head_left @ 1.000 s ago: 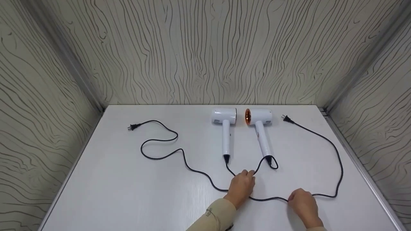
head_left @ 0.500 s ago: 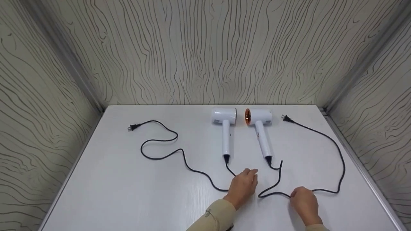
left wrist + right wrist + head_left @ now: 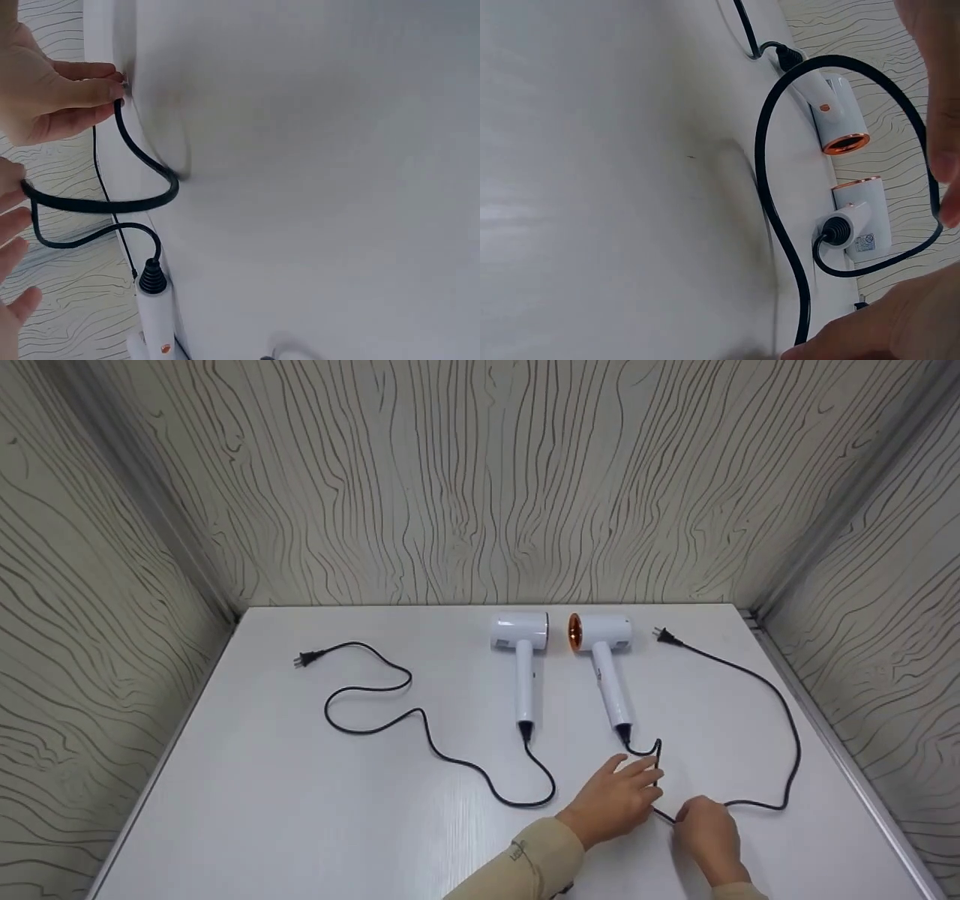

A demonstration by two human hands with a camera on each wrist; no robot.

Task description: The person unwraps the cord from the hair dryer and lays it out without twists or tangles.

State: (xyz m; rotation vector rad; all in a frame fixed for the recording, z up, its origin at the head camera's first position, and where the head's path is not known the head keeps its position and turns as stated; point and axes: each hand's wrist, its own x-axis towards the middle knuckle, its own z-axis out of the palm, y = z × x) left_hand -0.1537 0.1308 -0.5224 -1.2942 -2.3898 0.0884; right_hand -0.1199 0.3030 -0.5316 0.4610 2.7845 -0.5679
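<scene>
Two white hair dryers lie near the table's back, the left hair dryer (image 3: 525,675) and the right hair dryer (image 3: 611,682), each with a black power cord. My right hand (image 3: 709,836) pinches the right dryer's power cord (image 3: 142,154) between thumb and fingertips. Beside it my left hand (image 3: 615,802) has its fingers spread; the cord runs against its fingertips, with the thumb (image 3: 26,304) standing apart. Between the hands the cord bows in a curve, seen large in the right wrist view. The left dryer's cord (image 3: 480,769) touches neither hand.
The left plug (image 3: 309,658) lies at the far left of the white table (image 3: 262,810); the right plug (image 3: 667,637) is at the back right. Wood-patterned walls (image 3: 480,480) enclose the back and sides.
The right dryer's cord has come away from the left dryer's cord, to the right. My left hand has moved right to this cord. My right hand keeps its pinch.
</scene>
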